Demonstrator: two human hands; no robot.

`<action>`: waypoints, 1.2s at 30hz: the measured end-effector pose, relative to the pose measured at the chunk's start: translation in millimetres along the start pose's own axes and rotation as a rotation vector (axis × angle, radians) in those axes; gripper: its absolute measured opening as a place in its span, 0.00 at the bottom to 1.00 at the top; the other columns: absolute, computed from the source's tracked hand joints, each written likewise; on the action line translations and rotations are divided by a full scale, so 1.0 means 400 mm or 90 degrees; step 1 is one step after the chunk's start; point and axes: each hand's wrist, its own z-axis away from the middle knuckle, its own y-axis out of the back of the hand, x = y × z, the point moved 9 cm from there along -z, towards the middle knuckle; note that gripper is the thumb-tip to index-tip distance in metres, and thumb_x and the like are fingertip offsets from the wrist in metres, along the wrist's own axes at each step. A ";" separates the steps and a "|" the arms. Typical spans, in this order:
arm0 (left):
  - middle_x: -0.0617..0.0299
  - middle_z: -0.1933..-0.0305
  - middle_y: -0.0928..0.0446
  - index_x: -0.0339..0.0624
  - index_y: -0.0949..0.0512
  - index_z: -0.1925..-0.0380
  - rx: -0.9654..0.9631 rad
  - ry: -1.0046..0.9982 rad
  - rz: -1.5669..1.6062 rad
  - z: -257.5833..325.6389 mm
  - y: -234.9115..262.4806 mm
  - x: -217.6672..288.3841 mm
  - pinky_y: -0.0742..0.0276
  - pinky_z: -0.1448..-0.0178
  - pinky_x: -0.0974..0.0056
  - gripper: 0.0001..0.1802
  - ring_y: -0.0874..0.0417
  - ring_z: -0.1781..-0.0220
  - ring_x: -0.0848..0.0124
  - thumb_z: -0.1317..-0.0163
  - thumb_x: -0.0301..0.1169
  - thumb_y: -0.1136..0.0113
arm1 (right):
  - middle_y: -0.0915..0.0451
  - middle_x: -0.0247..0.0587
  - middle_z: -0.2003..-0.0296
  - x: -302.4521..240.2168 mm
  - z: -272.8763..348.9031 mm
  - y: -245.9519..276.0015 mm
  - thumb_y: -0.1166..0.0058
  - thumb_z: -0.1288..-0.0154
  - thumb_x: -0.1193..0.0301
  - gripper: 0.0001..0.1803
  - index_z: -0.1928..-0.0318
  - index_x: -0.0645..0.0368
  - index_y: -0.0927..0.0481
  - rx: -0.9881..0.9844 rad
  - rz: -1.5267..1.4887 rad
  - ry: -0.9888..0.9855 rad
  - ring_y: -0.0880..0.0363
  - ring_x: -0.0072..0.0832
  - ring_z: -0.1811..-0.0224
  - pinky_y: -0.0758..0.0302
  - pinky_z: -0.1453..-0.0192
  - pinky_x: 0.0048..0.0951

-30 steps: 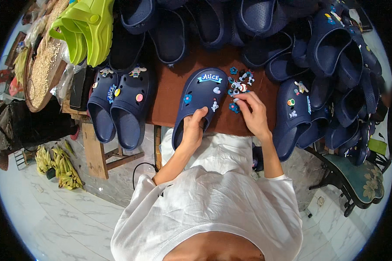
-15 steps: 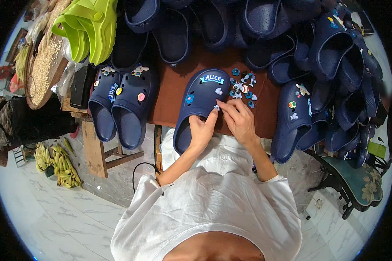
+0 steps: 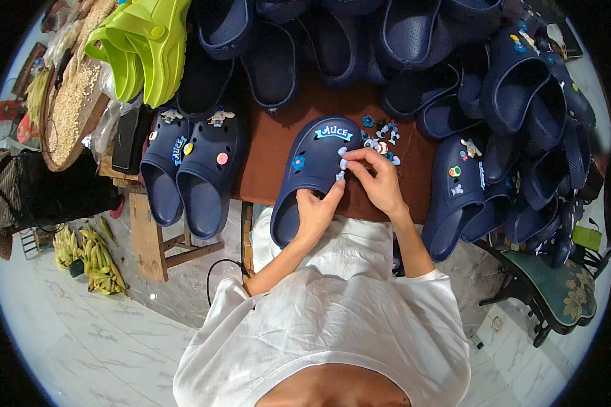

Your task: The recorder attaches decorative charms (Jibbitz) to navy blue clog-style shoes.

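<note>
A dark blue clog lies on the brown-covered table, toe pointing away from me. On its upper sit a blue lettered banner charm, a blue flower charm and small pale charms along the right side. My left hand grips the clog's right rim, fingers inside the opening and thumb outside near a small whitish charm. With thumb and index finger, my right hand pinches a small pale charm against the clog's right side. The charm is partly hidden by the fingertips.
Loose charms lie just beyond my right hand. A decorated pair of blue clogs stands left, and another decorated clog right. More blue clogs line the far side, beside lime-green clogs. A wooden stool is lower left.
The clog has turned slightly, its toe swinging right. My right hand has shifted a little up along the clog's side and now pinches a pale charm. My left hand keeps its grip.
</note>
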 end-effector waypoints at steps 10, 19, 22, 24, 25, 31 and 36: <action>0.55 0.63 0.18 0.27 0.20 0.64 0.039 -0.048 -0.043 -0.017 0.012 -0.035 0.24 0.54 0.65 0.13 0.19 0.61 0.70 0.42 0.29 0.37 | 0.19 0.38 0.65 -0.052 -0.019 -0.007 0.43 0.39 0.76 0.09 0.59 0.59 0.14 -0.037 0.109 0.084 0.20 0.28 0.61 0.26 0.56 0.25; 0.58 0.58 0.19 0.28 0.21 0.59 -0.007 -0.045 -0.023 -0.012 0.000 -0.028 0.26 0.54 0.68 0.14 0.21 0.60 0.74 0.39 0.30 0.38 | 0.20 0.37 0.66 -0.036 -0.037 -0.002 0.40 0.41 0.75 0.09 0.60 0.57 0.13 -0.074 0.111 0.091 0.21 0.27 0.63 0.27 0.58 0.26; 0.58 0.58 0.19 0.28 0.21 0.59 -0.013 -0.014 -0.036 -0.010 0.004 -0.037 0.26 0.55 0.68 0.15 0.21 0.60 0.74 0.39 0.31 0.37 | 0.19 0.37 0.66 -0.047 -0.041 -0.004 0.39 0.42 0.75 0.09 0.61 0.56 0.13 -0.076 0.132 0.077 0.21 0.28 0.63 0.26 0.58 0.27; 0.57 0.58 0.19 0.28 0.21 0.58 -0.006 0.011 -0.036 -0.004 0.002 -0.029 0.26 0.52 0.67 0.14 0.21 0.58 0.72 0.39 0.29 0.37 | 0.19 0.37 0.66 -0.057 -0.043 -0.006 0.39 0.43 0.75 0.08 0.62 0.56 0.13 -0.075 0.150 0.075 0.21 0.29 0.63 0.26 0.58 0.28; 0.55 0.57 0.19 0.27 0.22 0.57 0.001 0.035 -0.037 -0.002 0.003 -0.029 0.25 0.49 0.66 0.14 0.20 0.55 0.71 0.40 0.27 0.38 | 0.19 0.37 0.66 -0.063 -0.043 -0.007 0.39 0.43 0.75 0.07 0.63 0.56 0.13 -0.074 0.167 0.074 0.20 0.31 0.63 0.26 0.58 0.29; 0.55 0.57 0.19 0.27 0.22 0.57 -0.005 -0.005 -0.059 -0.011 0.008 -0.059 0.26 0.49 0.65 0.14 0.20 0.55 0.71 0.40 0.28 0.38 | 0.21 0.39 0.68 -0.091 -0.045 -0.012 0.40 0.42 0.74 0.05 0.65 0.57 0.15 -0.072 0.244 0.115 0.20 0.36 0.62 0.26 0.58 0.32; 0.58 0.59 0.19 0.27 0.21 0.58 -0.024 -0.021 -0.043 -0.018 0.006 -0.044 0.25 0.54 0.69 0.14 0.21 0.59 0.75 0.38 0.29 0.39 | 0.23 0.40 0.67 -0.107 -0.022 -0.029 0.43 0.40 0.76 0.08 0.60 0.59 0.17 -0.038 0.295 0.156 0.20 0.38 0.62 0.25 0.58 0.33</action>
